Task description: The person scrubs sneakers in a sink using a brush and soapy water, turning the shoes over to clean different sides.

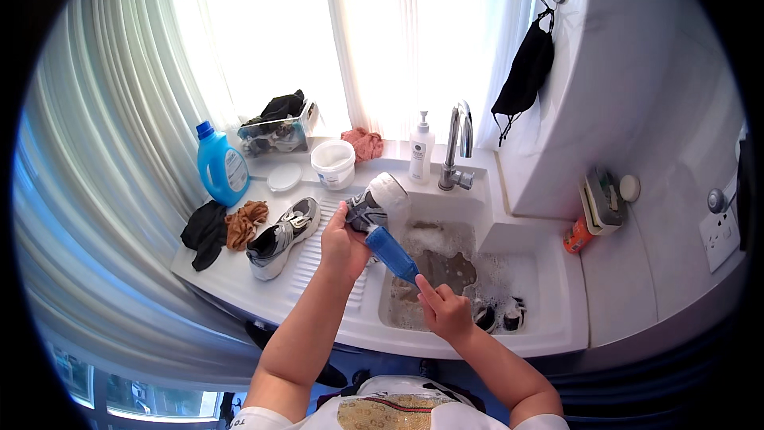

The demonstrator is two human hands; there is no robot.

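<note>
My left hand (pixel 342 247) is closed round a grey and white sneaker (pixel 368 209), held up over the left edge of the sink; white foam covers its far end. In my right hand (pixel 446 308) is the handle end of a blue scrubbing brush (pixel 391 255), whose head touches the near part of the shoe. Beneath them the white sink (pixel 557 287) holds murky, sudsy water (pixel 446 271). Dark and white shoe parts (pixel 513 314) poke out at its near right. Another grey and white sneaker (pixel 282 239) rests on the ribbed drainboard to the left.
A chrome faucet (pixel 454 147) and white pump bottle (pixel 421 149) stand behind the sink. Leftward are a white tub (pixel 333 165), its lid (pixel 284 177), a blue detergent bottle (pixel 221 166), dark cloth (pixel 205 235) and brown cloth (pixel 245 225). A wall caddy (pixel 602 203) hangs at right.
</note>
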